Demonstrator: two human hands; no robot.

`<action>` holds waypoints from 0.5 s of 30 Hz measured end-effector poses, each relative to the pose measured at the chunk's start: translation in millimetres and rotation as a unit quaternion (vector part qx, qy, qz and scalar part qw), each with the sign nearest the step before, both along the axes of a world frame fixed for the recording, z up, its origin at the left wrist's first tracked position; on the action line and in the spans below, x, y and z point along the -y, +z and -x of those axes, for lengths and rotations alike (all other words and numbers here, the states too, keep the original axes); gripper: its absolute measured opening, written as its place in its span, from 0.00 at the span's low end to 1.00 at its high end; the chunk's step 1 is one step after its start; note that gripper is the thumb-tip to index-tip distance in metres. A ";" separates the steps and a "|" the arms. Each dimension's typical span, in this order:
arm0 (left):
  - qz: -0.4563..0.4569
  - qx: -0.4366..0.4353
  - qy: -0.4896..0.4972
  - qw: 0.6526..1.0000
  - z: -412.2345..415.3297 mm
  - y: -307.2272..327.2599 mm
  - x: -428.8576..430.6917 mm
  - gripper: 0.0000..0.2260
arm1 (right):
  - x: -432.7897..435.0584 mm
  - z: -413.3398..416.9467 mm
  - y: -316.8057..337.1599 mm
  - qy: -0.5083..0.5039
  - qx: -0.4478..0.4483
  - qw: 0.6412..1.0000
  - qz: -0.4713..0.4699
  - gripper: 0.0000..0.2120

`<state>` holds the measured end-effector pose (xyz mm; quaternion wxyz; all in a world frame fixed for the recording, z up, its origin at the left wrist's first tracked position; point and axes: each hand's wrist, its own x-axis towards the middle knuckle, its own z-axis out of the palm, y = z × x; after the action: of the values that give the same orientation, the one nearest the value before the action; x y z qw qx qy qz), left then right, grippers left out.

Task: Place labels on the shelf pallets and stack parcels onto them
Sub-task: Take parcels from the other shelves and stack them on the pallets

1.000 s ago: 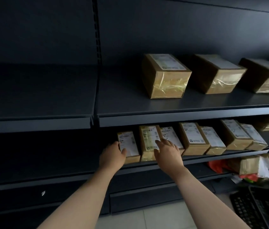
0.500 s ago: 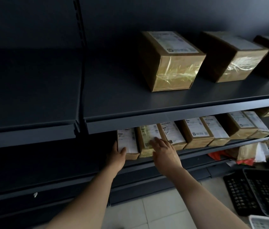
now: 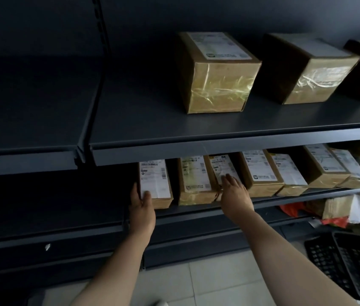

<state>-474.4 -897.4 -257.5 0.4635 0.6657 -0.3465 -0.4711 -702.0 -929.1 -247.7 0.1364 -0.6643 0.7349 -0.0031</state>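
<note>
A row of small brown parcels with white labels lies on the middle shelf. My left hand cups the left side and front corner of the leftmost parcel, thumb on its label. My right hand lies flat, fingers apart, on the third parcel, beside the second parcel. More small parcels follow to the right. Three larger taped boxes stand on the upper shelf; the nearest box is above my right hand.
The shelf bay to the left is dark. Crumpled bags and wrappings lie on a lower shelf at right. A black plastic crate stands on the tiled floor at bottom right.
The view has closed in on the shelves. My left hand has slid along the left side of the leftmost parcel. My right hand has shifted right, from the second parcel onto the third.
</note>
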 end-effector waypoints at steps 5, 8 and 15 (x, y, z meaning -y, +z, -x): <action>0.049 -0.021 0.065 0.997 7.6 0.3 -17.8 0.20 | -12.5 16.3 -17.5 0.056 -0.054 0.997 0.006 0.30; 0.085 -0.023 0.094 0.992 15.4 1.7 -30.1 0.19 | -37.4 20.9 -25.6 0.061 -0.034 0.994 0.088 0.23; 0.099 -0.010 0.193 0.976 62.7 2.0 -110.6 0.20 | -73.9 49.2 -54.1 -0.084 0.185 0.974 0.100 0.20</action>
<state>-537.1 -786.8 -255.4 0.6127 0.6665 -0.2513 -0.3425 -751.2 -855.2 -301.7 0.2019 -0.5982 0.7462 -0.2111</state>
